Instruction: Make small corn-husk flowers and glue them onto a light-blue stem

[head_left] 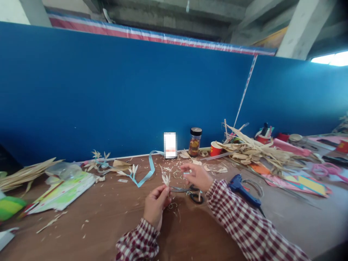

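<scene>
- Loads of bare table [108, 214] between the left hand [156, 203] and the sheet [69, 188], only scraps there
- Scissors [187, 190] lie in the gap between both hands
- Glue gun [244, 193] crowds the right sleeve [230, 208]
- Jar [195, 144], cup [215, 149] and husks [252, 148] pretty much block back right

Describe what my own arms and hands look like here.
Your left sleeve and right sleeve are maroon-and-white checked fabric, loose and gathered at the wrists. Your left hand and right hand wear no gloves.
</scene>
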`<state>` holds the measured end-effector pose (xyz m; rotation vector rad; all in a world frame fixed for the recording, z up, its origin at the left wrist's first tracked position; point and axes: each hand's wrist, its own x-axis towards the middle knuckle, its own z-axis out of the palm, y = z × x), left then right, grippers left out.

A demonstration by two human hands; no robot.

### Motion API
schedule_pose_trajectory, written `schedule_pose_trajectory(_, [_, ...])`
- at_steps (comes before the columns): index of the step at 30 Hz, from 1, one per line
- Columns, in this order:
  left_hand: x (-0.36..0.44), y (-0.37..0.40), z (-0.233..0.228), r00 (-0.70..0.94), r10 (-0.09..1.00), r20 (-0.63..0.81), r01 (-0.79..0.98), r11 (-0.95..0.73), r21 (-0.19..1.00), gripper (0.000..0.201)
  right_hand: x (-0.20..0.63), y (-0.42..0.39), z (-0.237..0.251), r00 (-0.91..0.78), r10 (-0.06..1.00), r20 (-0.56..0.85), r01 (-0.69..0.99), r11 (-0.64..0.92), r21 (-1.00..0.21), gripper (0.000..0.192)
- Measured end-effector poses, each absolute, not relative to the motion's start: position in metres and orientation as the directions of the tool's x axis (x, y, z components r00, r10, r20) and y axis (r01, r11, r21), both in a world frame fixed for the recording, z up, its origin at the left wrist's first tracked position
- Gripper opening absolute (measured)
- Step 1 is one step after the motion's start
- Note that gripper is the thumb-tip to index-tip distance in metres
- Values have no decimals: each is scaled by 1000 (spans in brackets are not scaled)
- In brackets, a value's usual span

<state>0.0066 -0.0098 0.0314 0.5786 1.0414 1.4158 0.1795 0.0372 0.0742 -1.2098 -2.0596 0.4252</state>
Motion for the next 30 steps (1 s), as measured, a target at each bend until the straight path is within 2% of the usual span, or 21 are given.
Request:
schedule_pose_trajectory(3, [7,-9,28,-156,960,-234,-508,125,852,29,179,35,70,-344,835,430,652,542,-531,21])
schedule_pose_trajectory(8, [6,-7,22,-111,969,-220,-499,137,856,31,178,34,81,-297,869,395,647,488,-586,22])
schedule_pose_trajectory(12, [7,-8,22,-96,974,-207,-485,135,864,30,177,32,85,-341,835,432,694,533,-483,14])
schedule_pose_trajectory(14, [7,-9,23,-85,976,-199,-474,136,870,29,172,29,83,-256,852,456,655,500,-566,16])
schedule_pose_trajectory(16, [7,-10,24,-78,978,-193,-475,134,870,28,165,25,79,-215,885,414,546,460,-700,22])
schedule_pose_trajectory(19, [6,-10,23,-64,981,-181,-489,127,863,27,155,17,72,-331,886,325,359,437,-825,33])
schedule_pose_trajectory(21, [6,-10,22,-45,985,-166,-490,123,863,25,150,12,68,-373,878,299,296,418,-859,34])
schedule_pose_trajectory(25, [7,-10,22,-12,990,-139,-475,117,872,20,146,7,64,-323,906,274,234,357,-904,32])
schedule_pose_trajectory(30, [9,-11,20,41,994,-105,-472,112,875,16,147,8,58,-270,924,271,252,340,-906,27])
